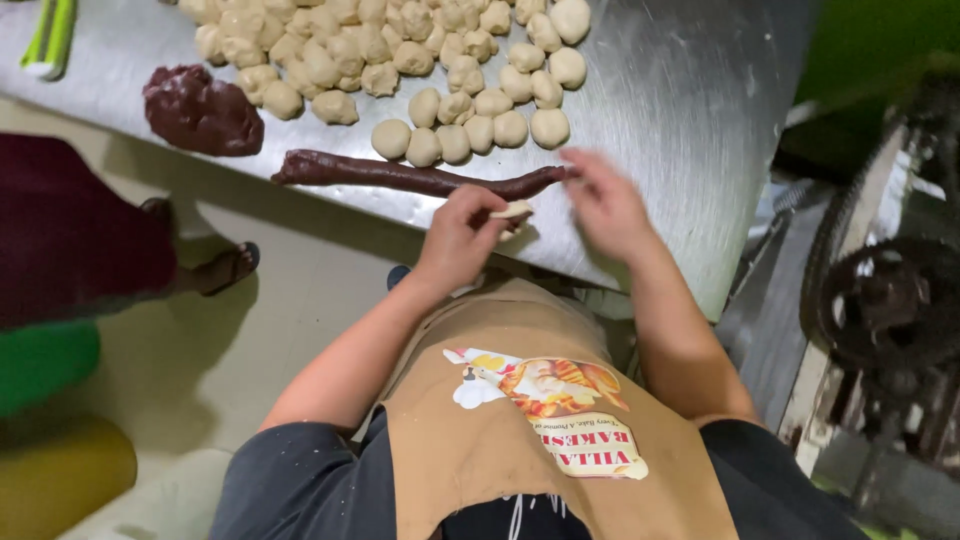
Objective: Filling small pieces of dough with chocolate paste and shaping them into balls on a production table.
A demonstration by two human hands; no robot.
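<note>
Head view: a flattened piece of pale dough is pinched in the fingers of the left hand, just below the middle of the frame, above the near edge of the steel table. The right hand is blurred, fingers spread loosely at the right end of a long dark brown roll that lies across the table. Whether anything is gripped there cannot be told; nothing is plainly seen in it. Above the roll, in the upper middle, many pale dough balls are heaped and lined up, and a dark brown lump sits at the upper left.

The step in hand is judged to be the taking of dark filling for the flattened piece. A small bit would have to be pinched off the roll's end and brought onto the pale disc, which is kept open and level.
</note>
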